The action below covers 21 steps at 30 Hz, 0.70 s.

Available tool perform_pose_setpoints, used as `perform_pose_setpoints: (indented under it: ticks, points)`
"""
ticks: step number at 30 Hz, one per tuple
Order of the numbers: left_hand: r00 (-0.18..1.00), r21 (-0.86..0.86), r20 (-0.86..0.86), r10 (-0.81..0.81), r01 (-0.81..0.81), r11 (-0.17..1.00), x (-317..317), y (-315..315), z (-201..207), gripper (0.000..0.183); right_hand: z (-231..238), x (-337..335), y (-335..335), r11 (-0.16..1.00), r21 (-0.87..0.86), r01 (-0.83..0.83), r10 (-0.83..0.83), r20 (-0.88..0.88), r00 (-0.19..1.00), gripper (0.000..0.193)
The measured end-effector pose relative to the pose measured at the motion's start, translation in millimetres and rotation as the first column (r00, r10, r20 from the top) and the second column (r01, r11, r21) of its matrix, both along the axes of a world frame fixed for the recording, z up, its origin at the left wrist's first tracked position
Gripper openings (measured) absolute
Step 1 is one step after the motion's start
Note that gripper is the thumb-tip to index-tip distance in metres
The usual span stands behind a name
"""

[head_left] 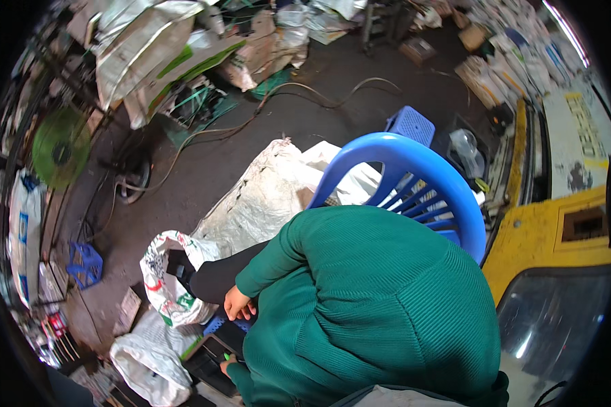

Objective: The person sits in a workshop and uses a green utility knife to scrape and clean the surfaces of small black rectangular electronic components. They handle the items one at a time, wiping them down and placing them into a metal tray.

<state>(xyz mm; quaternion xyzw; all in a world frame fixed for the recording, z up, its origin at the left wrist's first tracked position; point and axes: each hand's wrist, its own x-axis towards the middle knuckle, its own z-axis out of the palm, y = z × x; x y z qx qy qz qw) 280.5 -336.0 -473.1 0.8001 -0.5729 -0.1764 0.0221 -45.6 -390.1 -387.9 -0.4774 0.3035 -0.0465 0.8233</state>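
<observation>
1. The left hand's grip [225, 366] is at a bright green piece [227, 355]; whether its fingers are clamped on it or merely beside it, I cannot tell.
2. That piece shows at the fingertips over the right-hand side of a dark tray [205, 357]. It is too small to read which way it points or where its long axis lies.
3. The right hand [237, 303] hangs above the tray's upper edge, fingers loosely bent and slightly apart, nothing visible in them; it looks at rest.
4. The tray sits close to the body, probably so the left hand reaches it without stretching.
5. Beyond the tray's upper-left corner, a printed white sack [157, 295] stands open-mouthed on the floor [176, 197], beside the black-clad leg [227, 277].
</observation>
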Motion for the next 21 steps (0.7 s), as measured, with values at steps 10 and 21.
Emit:
perform_pose_setpoints:
  ticks: [10,21]
  points:
    - [0.843,-0.171,-0.511,-0.169,0.093,0.981,-142,-3,108,0.04,22,-1,-7,0.954,-0.281,-0.108,0.089,-0.078,0.993,0.044]
    - [0.117,0.247,-0.962,0.245,-0.005,0.969,-217,-9,170,0.041,108,43,-18,0.823,-0.513,0.245,-0.138,0.239,0.961,0.113]
